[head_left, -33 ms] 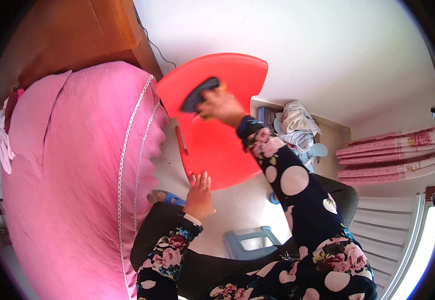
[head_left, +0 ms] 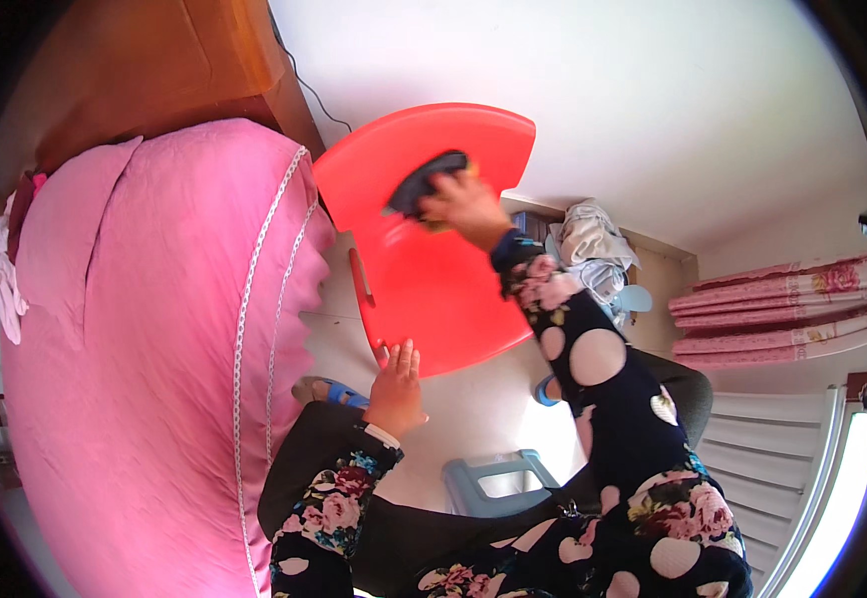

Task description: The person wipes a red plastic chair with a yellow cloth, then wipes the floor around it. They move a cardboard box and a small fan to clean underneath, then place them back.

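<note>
A red plastic chair (head_left: pixel 443 289) faces me, its wide curved backrest at the far side and its seat nearer. Against the lower part of the backrest, my right hand (head_left: pixel 468 206) grips a dark, flat, rounded pad (head_left: pixel 428 183) with a yellowish edge, slightly smeared by motion. My left hand (head_left: pixel 397 391) lies at the near left corner of the seat, fingers stretched out and touching the rim, with nothing held.
A bed with a pink cover (head_left: pixel 169 329) fills the left side, close to the chair. A grey-blue plastic stool (head_left: pixel 493 488) stands on the floor near me. Piled clothes (head_left: pixel 596 239) lie right of the chair; a white radiator (head_left: pixel 767 439) and pink curtain (head_left: pixel 777 309) are farther right.
My right hand and the dark pad have shifted a little to the right across the backrest. My left hand stays on the seat edge.
</note>
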